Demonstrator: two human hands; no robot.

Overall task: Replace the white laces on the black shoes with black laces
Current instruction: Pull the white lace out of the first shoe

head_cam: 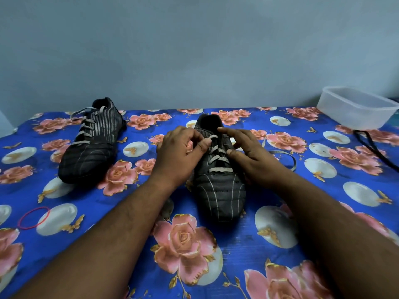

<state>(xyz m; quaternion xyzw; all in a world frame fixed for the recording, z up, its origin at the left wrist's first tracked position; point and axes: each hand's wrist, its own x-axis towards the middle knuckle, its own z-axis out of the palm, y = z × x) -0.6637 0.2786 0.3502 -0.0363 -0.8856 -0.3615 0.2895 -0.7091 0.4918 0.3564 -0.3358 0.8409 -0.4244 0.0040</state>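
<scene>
Left hand (180,155) fingers curled pinching, right hand (251,153) fingers extended

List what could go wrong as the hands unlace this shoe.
1. The left hand pinches the white lace at the top eyelets; a hard tug may drag the near shoe across the cloth.
2. The freed lace end loops beside the right hand and may snag.
3. The black lace lies near the table's right edge and might slip off.
</scene>
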